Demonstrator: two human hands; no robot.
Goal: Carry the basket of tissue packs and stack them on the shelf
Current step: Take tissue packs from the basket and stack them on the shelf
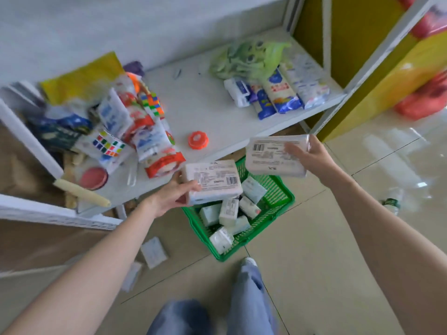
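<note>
Over the green basket [273, 209] on the floor, my left hand [173, 197] grips one tissue pack [212, 181] at the white shelf [205, 105] edge; farther right, my right hand [312, 158] clasps a second pack [273, 155]. More packs lie in the basket.

Green basket [273, 213] of tissue packs [228, 211], floor.

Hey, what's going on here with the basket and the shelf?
A person is unloading tissue packs from a green basket on the floor onto a white shelf. The left hand holds one pack above the basket, and the right hand holds another pack near the shelf edge. Several smaller packs remain in the basket. The shelf already carries assorted goods.
</note>
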